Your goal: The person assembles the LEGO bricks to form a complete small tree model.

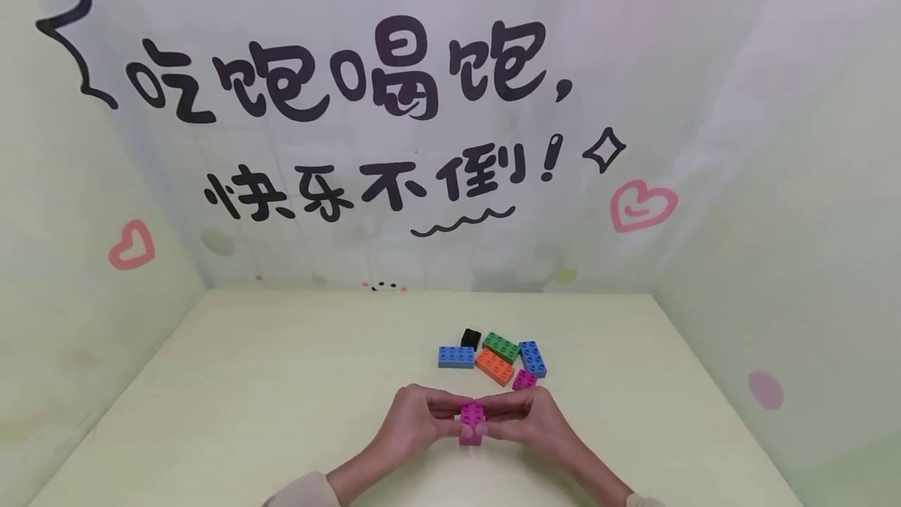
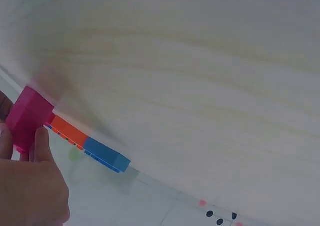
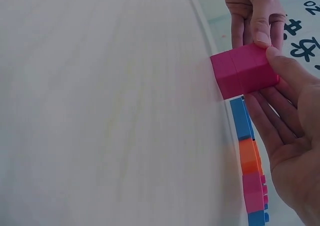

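Both hands meet at the front middle of the table, around a stack of two pink toy bricks (image 1: 472, 415) with studs on top. A seam between the two pink bricks (image 3: 237, 71) shows in the right wrist view. My left hand (image 1: 415, 422) pinches the stack from the left between thumb and fingers. From the opposite side, my right hand (image 1: 533, 421) grips it the same way. In the left wrist view the left hand's fingers (image 2: 43, 145) lie against the pink side. The stack's underside is partly hidden in the head view.
Beyond the hands lie loose bricks on the pale table (image 1: 296, 366): a blue one (image 1: 456, 358), a small black one (image 1: 471, 339), a green one (image 1: 501, 346), an orange one (image 1: 495, 366), another blue one (image 1: 533, 359) and a small pink one (image 1: 525, 379). Printed walls enclose the table.
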`<state>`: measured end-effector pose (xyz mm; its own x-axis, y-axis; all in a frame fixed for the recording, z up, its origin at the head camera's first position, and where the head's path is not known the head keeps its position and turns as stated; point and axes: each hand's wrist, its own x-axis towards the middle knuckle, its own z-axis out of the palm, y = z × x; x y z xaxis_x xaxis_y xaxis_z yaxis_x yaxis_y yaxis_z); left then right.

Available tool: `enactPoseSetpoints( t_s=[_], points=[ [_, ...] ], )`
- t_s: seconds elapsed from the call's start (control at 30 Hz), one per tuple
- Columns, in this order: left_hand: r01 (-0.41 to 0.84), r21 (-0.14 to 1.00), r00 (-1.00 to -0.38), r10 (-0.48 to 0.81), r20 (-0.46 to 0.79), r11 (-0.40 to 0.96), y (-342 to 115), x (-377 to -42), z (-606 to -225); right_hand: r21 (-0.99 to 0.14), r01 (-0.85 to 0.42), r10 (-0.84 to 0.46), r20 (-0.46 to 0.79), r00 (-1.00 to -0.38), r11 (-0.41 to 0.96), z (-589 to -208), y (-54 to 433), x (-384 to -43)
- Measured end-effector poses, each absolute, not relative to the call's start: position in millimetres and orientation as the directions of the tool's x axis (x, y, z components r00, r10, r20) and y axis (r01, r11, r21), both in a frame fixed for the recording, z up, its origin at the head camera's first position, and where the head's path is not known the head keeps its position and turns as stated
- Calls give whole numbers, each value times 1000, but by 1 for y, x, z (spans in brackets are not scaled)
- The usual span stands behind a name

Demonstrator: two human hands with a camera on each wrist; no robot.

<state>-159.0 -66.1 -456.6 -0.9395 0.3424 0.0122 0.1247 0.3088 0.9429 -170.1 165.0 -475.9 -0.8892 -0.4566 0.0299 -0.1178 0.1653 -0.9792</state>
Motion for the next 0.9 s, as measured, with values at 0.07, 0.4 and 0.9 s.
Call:
enactPoseSetpoints(
  t_s=[0.07,0.4,0.9],
  points=[
    [100,953,-930,368,-13,287,-69,-162,-459,-979,-106,-456,15,-890,174,-479,165,-167],
    [297,818,-935,324,144,492,-88,-234,-472,-979,-46,-418,-43,-907,200,-484,163,-163],
    [308,781,-941,295,166,544,-87,-240,-466,-972,-83,-415,-16,-910,218,-479,165,-170]
  ],
)
